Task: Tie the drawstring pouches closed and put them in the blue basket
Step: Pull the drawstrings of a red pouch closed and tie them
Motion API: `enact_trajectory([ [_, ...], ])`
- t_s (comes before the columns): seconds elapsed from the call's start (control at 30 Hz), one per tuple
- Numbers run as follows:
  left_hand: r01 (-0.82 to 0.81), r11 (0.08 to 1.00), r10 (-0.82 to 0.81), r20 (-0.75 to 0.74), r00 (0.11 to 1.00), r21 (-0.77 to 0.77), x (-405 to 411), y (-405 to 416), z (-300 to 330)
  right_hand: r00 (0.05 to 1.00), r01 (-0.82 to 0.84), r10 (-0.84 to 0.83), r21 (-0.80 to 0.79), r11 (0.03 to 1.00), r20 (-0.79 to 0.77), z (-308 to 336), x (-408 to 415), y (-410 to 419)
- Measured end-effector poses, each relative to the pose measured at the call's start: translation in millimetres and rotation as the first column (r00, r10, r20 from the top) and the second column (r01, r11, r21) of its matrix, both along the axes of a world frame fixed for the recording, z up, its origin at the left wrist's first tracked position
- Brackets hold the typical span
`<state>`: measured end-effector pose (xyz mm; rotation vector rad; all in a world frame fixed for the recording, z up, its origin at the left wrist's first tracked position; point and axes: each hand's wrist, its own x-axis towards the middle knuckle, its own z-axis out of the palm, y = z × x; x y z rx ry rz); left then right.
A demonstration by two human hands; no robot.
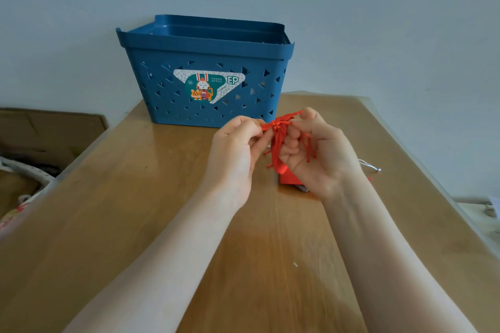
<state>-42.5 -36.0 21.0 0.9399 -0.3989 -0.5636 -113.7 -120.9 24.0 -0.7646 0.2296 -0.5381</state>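
Red drawstring pouch [280, 149] held above wooden table [167, 211], just in front of blue basket [205, 62]. Red cord [281, 122] knotted at its neck, one end pinched by left hand [235, 154], other by right hand [316, 154].

You have two hands up, the left hand [234, 149] and the right hand [315, 154], with one red drawstring pouch [278, 143] pinched between them. Beyond your hands stands one blue basket [205, 67], and just under your right hand lies one more red item [288, 179], too hidden to name. One bench [162, 211] carries it all.
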Motion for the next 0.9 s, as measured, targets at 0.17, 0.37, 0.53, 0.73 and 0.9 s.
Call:
enact_trajectory([
  [0.17, 0.062, 0.997, -0.062, 0.007, 0.998, 0.042, 9, 2, -2, 0.991, 0.024, -0.044, -0.154, 0.988, -0.13, -3, 0, -1],
  [0.37, 0.175, 0.984, -0.177, -0.187, 0.966, -0.029, 5, 0, -3, 0.995, 0.0, 0.018, 0.177, 0.984, -0.097, -1, -2, -8],
  [0.53, 0.144, 0.985, -0.163, -0.262, 0.951, -0.091, 2, -2, -6, 1.0, 0.028, -0.024, 0.283, 0.959, -0.02, -5, 1, -6],
  [0.73, 0.178, 0.983, -0.177, -0.025, 0.984, 0.034, 18, 7, 0, 0.978, -0.011, -0.108, -0.554, 0.833, -0.181, -5, -8, -11],
  [0.9, 0.087, 0.976, -0.134, 0.236, 0.963, 0.198, 25, 8, -2, 0.927, -0.145, -0.189, -0.774, 0.616, -0.324, -10, -6, -11],
])
